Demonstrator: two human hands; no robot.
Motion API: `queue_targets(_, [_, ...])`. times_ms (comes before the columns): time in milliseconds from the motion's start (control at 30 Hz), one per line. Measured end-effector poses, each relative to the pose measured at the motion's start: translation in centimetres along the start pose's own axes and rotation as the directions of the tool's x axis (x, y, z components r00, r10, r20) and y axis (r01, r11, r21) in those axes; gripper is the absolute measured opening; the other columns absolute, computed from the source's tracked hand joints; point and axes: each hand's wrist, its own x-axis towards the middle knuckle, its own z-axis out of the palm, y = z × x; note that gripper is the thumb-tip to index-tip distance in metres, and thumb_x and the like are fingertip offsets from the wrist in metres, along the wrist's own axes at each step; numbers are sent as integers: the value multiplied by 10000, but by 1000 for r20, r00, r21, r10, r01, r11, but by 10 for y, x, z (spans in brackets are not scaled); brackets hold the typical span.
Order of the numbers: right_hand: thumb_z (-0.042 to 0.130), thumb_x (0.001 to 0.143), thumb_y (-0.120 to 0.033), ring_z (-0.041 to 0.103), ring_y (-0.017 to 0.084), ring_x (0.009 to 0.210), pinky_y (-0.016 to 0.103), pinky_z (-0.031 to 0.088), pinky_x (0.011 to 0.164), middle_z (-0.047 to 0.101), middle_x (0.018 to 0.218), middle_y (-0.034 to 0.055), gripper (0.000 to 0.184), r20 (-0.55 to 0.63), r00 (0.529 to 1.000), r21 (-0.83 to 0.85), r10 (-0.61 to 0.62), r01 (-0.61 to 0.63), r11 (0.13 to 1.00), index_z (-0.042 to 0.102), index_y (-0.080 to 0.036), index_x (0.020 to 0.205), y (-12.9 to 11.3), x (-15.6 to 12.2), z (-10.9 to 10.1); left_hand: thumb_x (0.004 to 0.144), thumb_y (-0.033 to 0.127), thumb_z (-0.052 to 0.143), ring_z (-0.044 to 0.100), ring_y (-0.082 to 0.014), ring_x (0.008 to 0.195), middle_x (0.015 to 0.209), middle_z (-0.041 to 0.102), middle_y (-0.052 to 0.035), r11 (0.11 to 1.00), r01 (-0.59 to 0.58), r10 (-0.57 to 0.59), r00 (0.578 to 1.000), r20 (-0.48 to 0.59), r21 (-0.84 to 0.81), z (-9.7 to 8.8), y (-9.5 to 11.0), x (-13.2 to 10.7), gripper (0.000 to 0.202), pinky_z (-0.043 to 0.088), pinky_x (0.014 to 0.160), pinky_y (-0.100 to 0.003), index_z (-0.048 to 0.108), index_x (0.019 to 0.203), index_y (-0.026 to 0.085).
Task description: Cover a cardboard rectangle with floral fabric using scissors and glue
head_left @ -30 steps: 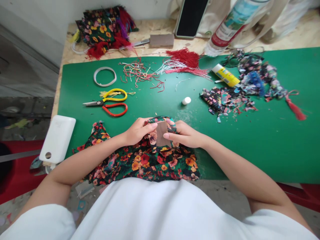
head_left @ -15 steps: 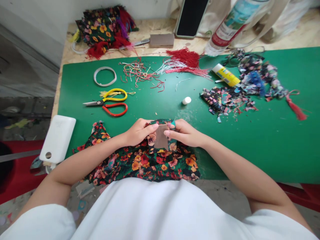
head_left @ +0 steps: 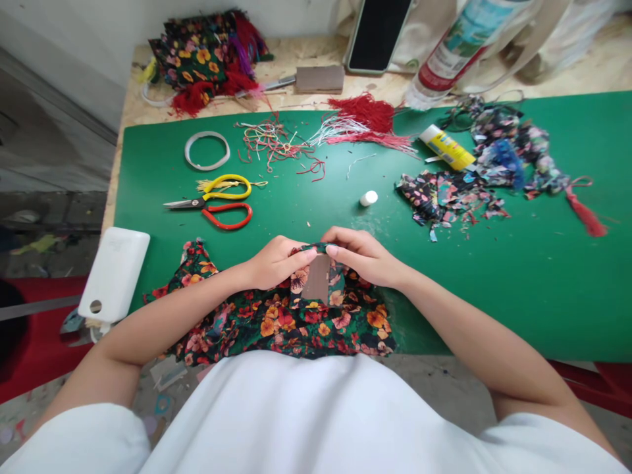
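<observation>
A small grey-brown card (head_left: 316, 280) has floral fabric folded over its edges, leaving its middle bare. My left hand (head_left: 276, 262) grips the wrapped card at its upper left, thumb on the front. At the upper right, my right hand (head_left: 365, 255) pinches the fabric fold at the top edge, its thumb close to the left thumb. The fingers behind the card are hidden. Beneath it a larger piece of dark floral fabric (head_left: 276, 322) with red, orange and pink flowers spreads along the table's front edge.
Scissors (head_left: 207, 203) with yellow and red handles lie left on the green mat (head_left: 543, 289). Farther back are a tape ring (head_left: 207, 151), loose threads (head_left: 276, 141), red tassels (head_left: 365, 118), a glue stick (head_left: 447, 148), its white cap (head_left: 368, 198) and fabric scraps (head_left: 449, 194). A power bank (head_left: 114, 273) sits at the left edge.
My right hand has moved from the card's right side to its top edge, next to the left thumb. The fabric at the top is now folded over the card's edge.
</observation>
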Motion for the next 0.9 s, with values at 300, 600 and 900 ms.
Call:
queue_targets(300, [464,946,-491,333,60,519,206,284,508,402,556,-59,441,-48,998,-55,-32,29,998,493,-168,647,-3,2,1,935,461,368,318,-68,519,534,358,51,999,-21,21,1000,1,29,-1,2,0,453,276,540,-214,375,586,173])
queue_targets(600, [492,933,-526,316,56,508,197,263,463,365,554,-67,461,-145,986,8,-83,85,996,470,-177,633,-1,3,3,869,410,566,541,-88,595,655,631,16,998,-39,35,997,66,53,-3,5,-1,288,384,603,-183,606,777,141])
queue_targets(900, [511,957,-307,398,40,413,174,296,447,503,489,-64,295,-262,910,-297,-322,241,924,556,-170,700,4,-3,3,771,483,690,481,-71,521,605,524,51,861,156,-199,979,-39,-484,0,0,3,353,415,519,-192,545,819,164])
